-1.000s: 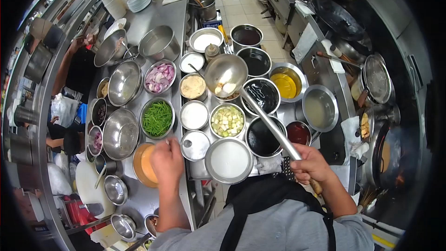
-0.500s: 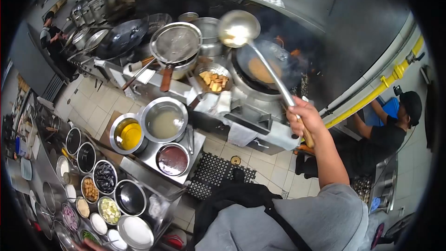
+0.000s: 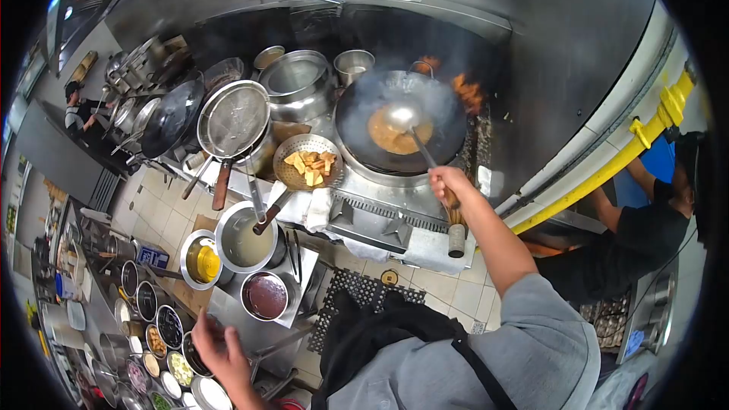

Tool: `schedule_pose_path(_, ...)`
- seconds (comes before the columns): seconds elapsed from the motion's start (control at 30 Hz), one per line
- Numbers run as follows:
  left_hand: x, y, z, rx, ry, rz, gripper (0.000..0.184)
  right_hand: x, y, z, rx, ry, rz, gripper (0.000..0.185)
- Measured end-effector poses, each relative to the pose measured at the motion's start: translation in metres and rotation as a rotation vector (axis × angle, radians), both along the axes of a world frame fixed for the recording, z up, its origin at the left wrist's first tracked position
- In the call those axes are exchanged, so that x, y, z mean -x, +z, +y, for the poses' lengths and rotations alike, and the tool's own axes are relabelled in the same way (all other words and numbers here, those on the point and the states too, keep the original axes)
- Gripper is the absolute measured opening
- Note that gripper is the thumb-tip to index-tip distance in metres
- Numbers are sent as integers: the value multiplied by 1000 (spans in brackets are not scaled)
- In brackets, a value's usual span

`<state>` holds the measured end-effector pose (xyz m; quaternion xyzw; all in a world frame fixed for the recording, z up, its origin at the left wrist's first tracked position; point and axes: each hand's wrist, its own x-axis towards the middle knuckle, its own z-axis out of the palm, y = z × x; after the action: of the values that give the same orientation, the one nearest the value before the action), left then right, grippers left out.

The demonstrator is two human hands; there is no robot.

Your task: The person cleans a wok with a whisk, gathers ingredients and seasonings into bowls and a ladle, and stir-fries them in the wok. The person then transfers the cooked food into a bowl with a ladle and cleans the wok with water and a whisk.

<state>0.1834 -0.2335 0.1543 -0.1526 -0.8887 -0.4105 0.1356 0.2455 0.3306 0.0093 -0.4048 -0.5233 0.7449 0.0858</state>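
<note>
My right hand [image 3: 449, 185] is wrapped around the handle of a long ladle [image 3: 402, 115]. The ladle's bowl, cup side hidden, is down in a black wok [image 3: 456, 118] on the range, at a brown liquid [image 3: 383, 137]. Steam or smoke hangs over the wok, and orange flames [image 3: 468, 93] show behind it. My left hand [image 3: 222, 349] is held empty with its fingers apart, above the ingredient containers at lower left. Left of the wok, a perforated strainer [image 3: 285, 158] holds golden fried pieces [image 3: 313, 167].
A mesh skimmer [image 3: 234, 118] rests on a pot left of the strainer. Pots of yellow oil [image 3: 203, 262], pale liquid [image 3: 252, 244] and dark red sauce [image 3: 265, 295] stand in front. A bamboo brush [image 3: 456, 238] lies at the range's front edge. A person [image 3: 619, 235] is at right, another [image 3: 83, 114] far left.
My right hand has brought the ladle down from above the range into the wok. My left hand has come up from the containers at the lower left. The view has shifted.
</note>
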Motion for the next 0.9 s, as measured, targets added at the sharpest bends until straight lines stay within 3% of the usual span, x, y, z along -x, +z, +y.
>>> schedule_pose_path(0.03, 5, 5, 23, 17, -59, -16, 54, 3, -11, 11, 121, 12, 101, 12)
schedule_pose_path(0.1, 15, 10, 60, 144, -201, 30, 54, 8, -12, -27, -355, -229, -90, 8)
schedule_pose_path(0.17, 32, -9, 84, 59, -336, 14, 52, 1, -49, -33, -716, -219, -93, 4)
schedule_pose_path(0.23, 49, -29, 119, -29, -423, -87, 50, -13, 30, -56, -115, -132, -120, 11)
schedule_pose_path(0.3, 70, -48, 158, 9, -543, -229, 49, -7, 12, -35, -25, -96, -116, 16)
schedule_pose_path(0.37, 89, -49, 201, 10, -752, -141, 46, 11, -10, -19, -309, -70, -142, 20)
schedule_pose_path(0.4, 99, -49, 220, 4, -819, -105, 44, 17, -68, -9, -914, -154, -212, 25)
schedule_pose_path(0.43, 110, -53, 242, -3, -882, -63, 41, 13, -73, -18, -1183, -179, -296, 30)
schedule_pose_path(0.5, 136, -80, 304, 11, -954, 48, 36, 11, 28, -73, -461, -122, -248, 31)
schedule_pose_path(0.53, 137, -82, 331, -13, -967, 94, 34, 12, 36, -67, -177, -108, -222, 34)
schedule_pose_path(0.63, 139, -112, 408, 11, -1076, 202, 22, 31, 18, -24, -155, -122, -262, 41)
schedule_pose_path(0.67, 136, -130, 420, 8, -1082, 192, 22, 34, 10, -20, -364, -73, -344, 37)
schedule_pose_path(0.7, 136, -146, 432, 140, -1115, 176, 20, 30, -2, -23, -366, -75, -348, 37)
schedule_pose_path(0.77, 139, -153, 448, 265, -1135, 171, 19, 17, -26, -40, -1374, -151, -164, 29)
schedule_pose_path(0.8, 138, -155, 450, 262, -1110, 157, 21, 15, 4, -63, -756, -82, -402, 31)
schedule_pose_path(0.83, 136, -158, 448, 265, -1084, 133, 24, 16, 18, -64, -757, -64, -403, 31)
schedule_pose_path(0.9, 138, -152, 439, 283, -1087, 92, 27, 12, 31, -60, -74, -136, -255, 39)
